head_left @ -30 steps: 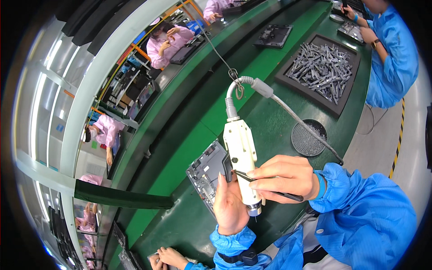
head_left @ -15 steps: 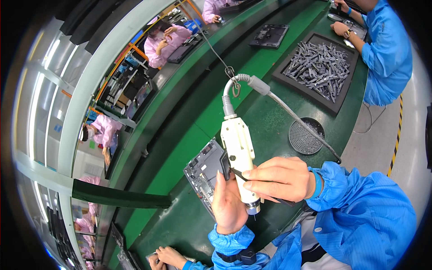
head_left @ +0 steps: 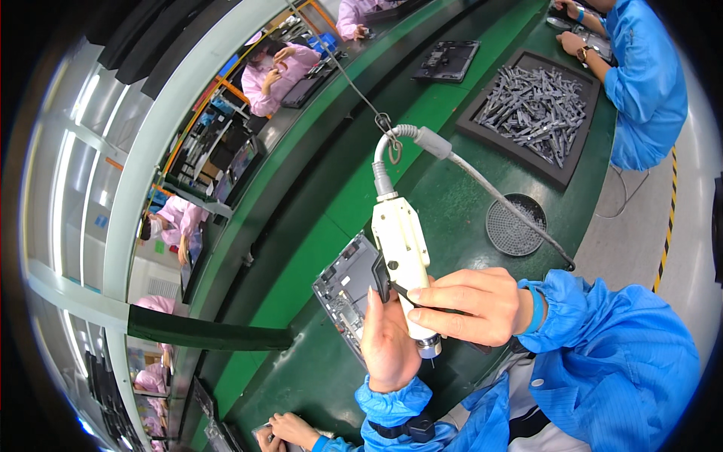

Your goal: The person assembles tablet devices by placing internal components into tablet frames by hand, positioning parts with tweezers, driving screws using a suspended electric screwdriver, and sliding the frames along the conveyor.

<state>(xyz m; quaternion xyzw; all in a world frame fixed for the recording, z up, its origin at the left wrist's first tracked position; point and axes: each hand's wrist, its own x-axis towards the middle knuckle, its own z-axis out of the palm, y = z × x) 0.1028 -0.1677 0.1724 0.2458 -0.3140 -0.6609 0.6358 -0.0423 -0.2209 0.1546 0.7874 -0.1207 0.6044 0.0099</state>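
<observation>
A cream electric screwdriver (head_left: pixel 401 233) hangs bit-down, slightly tilted, from a hook and cable. My left hand (head_left: pixel 390 348) is around its lower body, thumb raised beside the black lever (head_left: pixel 381 276); its other fingers are mostly hidden behind the tool. From the right, my right hand (head_left: pixel 478 305) reaches across the front of the screwdriver. Thumb and fingers are pinched on thin black tweezers (head_left: pixel 399 288), whose tips point toward the lever. Beyond my left hand, a grey laptop housing (head_left: pixel 343 282) with exposed inner parts lies on the green bench.
A dark tray (head_left: pixel 557 175) piled with small grey parts stands at the far right, near a round black dish (head_left: pixel 493 230) of tiny pieces. Another laptop housing (head_left: pixel 446 60) lies farther up. A co-worker's blue sleeve (head_left: pixel 640 83) is at right; other hands (head_left: pixel 290 431) work at lower left.
The whole view has shifted slightly. Both hands stay at the screwdriver, and the tweezers' rear end below my right hand shows less than before.
</observation>
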